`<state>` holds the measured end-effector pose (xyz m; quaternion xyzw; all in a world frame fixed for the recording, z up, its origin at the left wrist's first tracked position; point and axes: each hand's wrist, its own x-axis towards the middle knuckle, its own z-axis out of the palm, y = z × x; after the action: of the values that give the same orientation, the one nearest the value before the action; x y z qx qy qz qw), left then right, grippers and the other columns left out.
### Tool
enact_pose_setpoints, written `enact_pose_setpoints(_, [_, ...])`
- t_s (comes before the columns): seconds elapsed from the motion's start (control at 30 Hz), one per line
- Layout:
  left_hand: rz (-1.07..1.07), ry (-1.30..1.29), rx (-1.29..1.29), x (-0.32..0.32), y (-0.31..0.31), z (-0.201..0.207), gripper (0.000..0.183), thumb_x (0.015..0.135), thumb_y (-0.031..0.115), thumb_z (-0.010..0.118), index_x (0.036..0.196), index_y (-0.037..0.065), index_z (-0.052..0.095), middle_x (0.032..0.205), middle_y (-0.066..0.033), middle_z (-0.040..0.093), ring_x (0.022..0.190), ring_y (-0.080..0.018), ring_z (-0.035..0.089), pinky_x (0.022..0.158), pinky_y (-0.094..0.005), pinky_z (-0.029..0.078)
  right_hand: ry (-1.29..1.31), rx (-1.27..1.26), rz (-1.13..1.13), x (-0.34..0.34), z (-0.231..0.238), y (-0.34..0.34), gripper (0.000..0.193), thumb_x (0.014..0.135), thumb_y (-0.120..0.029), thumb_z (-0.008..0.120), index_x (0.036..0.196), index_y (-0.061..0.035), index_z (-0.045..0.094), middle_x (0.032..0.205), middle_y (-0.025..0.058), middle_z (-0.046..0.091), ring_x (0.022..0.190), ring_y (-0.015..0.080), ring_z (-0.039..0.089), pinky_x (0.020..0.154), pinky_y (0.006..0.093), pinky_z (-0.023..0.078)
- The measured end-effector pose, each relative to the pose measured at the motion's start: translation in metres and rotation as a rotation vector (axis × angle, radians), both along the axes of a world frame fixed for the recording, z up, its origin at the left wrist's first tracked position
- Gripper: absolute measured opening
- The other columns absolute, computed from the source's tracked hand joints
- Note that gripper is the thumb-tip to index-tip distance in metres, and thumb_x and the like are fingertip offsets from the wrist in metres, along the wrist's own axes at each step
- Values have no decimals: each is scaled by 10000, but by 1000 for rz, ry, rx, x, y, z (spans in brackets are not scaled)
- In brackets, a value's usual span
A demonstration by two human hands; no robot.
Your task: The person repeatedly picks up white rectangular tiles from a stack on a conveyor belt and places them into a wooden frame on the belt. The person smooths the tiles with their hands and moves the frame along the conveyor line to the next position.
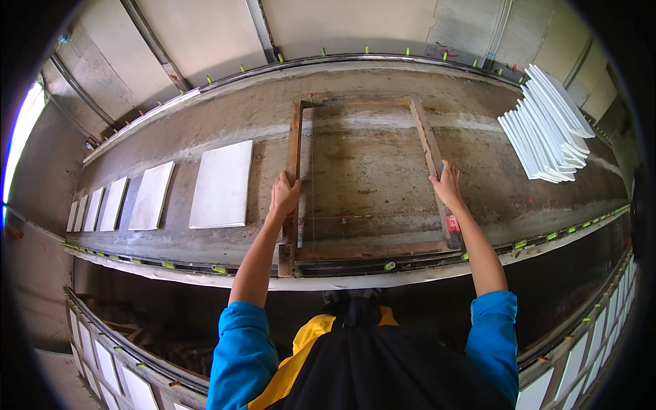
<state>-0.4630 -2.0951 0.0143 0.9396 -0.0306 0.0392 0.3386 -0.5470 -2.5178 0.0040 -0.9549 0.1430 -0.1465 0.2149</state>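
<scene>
A rectangular wooden frame (362, 174) lies flat on a long, mortar-stained work surface (383, 147), roughly in its middle. The frame is made of four worn brown slats, open in the centre so the grey surface shows through; its near slat runs along the surface's front edge, and its far slat sits well short of the back wall. A thin line, possibly a wire or string, seems to cross the opening between the side slats, though it is too faint to be sure.

The left hand (283, 195) is curled over the frame's left slat about halfway along, fingers wrapped on the wood. The right hand (447, 186) rests on the right slat at a similar height, fingers bent over the top of it; whether it fully grips or only presses down cannot be told from this angle. Both forearms reach forward from blue sleeves.

To the left of the frame, just beside the left slat, a white tile (222, 184) lies flat, and a row of further white tiles (123, 201) continues leftward with narrow gaps between them. To the right, well apart from the frame, a fanned stack of white tiles (550, 130) sits near the far right corner. Bare surface lies between the right slat and that stack. Small yellow-green clips (389, 266) dot the front rail and the back edge.
</scene>
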Motion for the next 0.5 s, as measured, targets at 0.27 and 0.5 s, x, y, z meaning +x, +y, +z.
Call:
enact_pose_setpoints(0.27, [11, -14, -35, -6, 5, -11, 452, 816, 297, 559, 1078, -48, 432, 1075, -310, 518, 1021, -456, 498, 889, -482, 400, 7, 41, 34, 2, 0, 5, 651, 768, -162, 674, 1279, 48, 330, 1265, 258, 398, 1170, 415, 361, 1017, 478, 251])
enact_pose_setpoints(0.5, [5, 24, -53, -9, -3, -8, 531, 820, 267, 552, 1198, -59, 370, 1090, -323, 505, 1026, -462, 496, 897, -480, 401, 27, 31, 33, -7, 8, 4, 646, 790, -150, 650, 1291, 51, 295, 1261, 268, 378, 1201, 419, 327, 1019, 490, 256])
